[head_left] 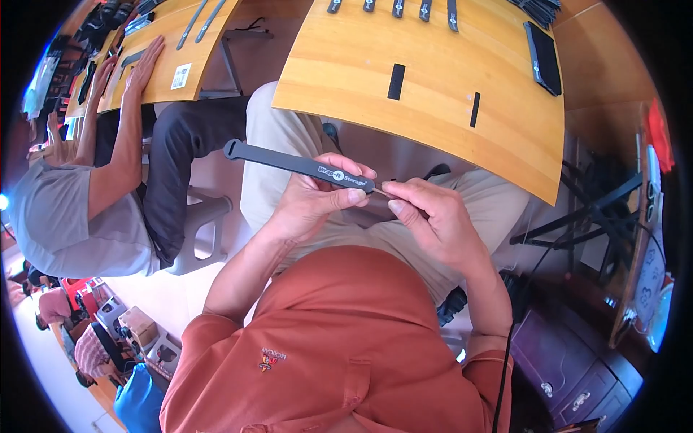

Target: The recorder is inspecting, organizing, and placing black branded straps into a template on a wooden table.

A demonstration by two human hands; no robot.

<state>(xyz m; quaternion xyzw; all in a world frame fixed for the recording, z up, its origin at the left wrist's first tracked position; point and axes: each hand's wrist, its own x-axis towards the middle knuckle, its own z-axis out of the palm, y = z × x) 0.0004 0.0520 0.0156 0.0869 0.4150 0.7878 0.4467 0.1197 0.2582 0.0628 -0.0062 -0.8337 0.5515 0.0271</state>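
A dark grey strap (274,158) with white print stretches over my lap, its slotted loop end pointing left. My left hand (310,198) is closed on it near the right end, thumb below the print and fingers behind. My right hand (437,216) is closed in a pinch at that same end. Between its thumb and forefinger a thin, light sliver reaches to the strap's tip; its kind is too small to tell. Beyond my hands, two short black strips, one wider (395,81) and one narrower (475,110), lie on the wooden table (332,79).
Several similar straps (426,9) lie in a row at the table's far edge. A black flat pad (543,58) rests at its right side. To the left, a co-worker's hand (144,68) lies on another table (162,43). A purple cabinet (577,368) stands at lower right.
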